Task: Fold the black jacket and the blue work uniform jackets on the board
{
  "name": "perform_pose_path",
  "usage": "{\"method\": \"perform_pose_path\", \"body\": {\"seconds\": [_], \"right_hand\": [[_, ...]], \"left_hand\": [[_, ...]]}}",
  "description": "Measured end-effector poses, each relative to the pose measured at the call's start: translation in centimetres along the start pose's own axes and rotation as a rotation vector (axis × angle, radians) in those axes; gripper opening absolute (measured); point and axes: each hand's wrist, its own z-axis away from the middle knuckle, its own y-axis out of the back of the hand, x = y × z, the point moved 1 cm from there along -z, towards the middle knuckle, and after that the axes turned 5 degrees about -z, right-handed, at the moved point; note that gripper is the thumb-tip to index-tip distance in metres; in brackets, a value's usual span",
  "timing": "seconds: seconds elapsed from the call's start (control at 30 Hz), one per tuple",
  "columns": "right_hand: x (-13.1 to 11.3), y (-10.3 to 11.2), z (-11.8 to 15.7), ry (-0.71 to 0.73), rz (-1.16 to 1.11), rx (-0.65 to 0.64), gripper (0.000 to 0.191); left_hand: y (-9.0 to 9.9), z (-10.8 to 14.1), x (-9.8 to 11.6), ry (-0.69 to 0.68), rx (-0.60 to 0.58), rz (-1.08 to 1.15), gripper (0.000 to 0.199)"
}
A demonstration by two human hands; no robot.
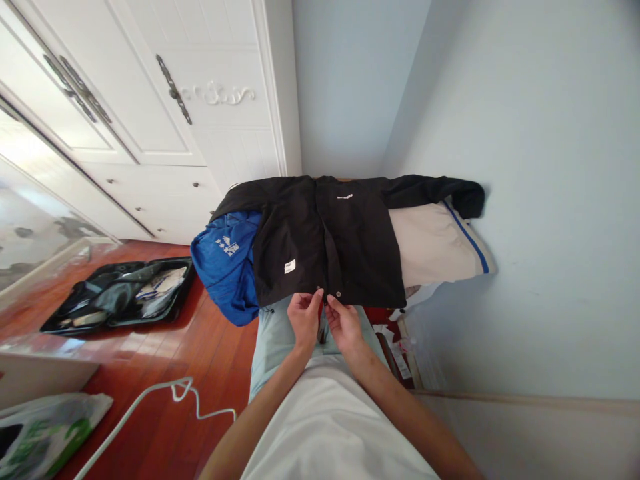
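Observation:
A black jacket (360, 240) lies spread out in front of me, its sleeves reaching to both sides and its front hem toward my body. At the bottom of its front opening, my left hand (305, 317) pinches the hem edge between thumb and fingers. Close beside it, my right hand (344, 323) is closed on the other side of the same opening. A snap button shows on the hem just above my right hand. Whatever small fastener lies between my fingertips is hard to make out. Under the jacket are a blue garment (227, 267) and a beige one with a blue stripe (435, 243).
A white wardrobe (240, 133) stands at the back left, and a pale blue wall (550, 200) is on the right. On the wooden floor lie an open black suitcase (120, 293), a white cable (135, 407) and a plastic bag (55, 433).

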Motion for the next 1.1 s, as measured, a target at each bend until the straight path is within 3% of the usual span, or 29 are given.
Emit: {"method": "perform_pose_path", "body": {"seconds": [0.23, 0.8, 1.1], "right_hand": [[0.2, -0.5, 0.4, 0.092, 0.029, -0.010, 0.028], [0.2, -0.5, 0.3, 0.057, -0.036, 0.025, 0.026], [-0.1, -0.5, -0.3, 0.100, 0.022, 0.016, 0.027]], "left_hand": [[-0.4, 0.0, 0.2, 0.001, 0.040, 0.027, 0.026], [-0.2, 0.6, -0.2, 0.054, 0.045, -0.003, 0.030], [0.5, 0.1, -1.1, 0.102, -0.032, 0.044, 0.030]]}}
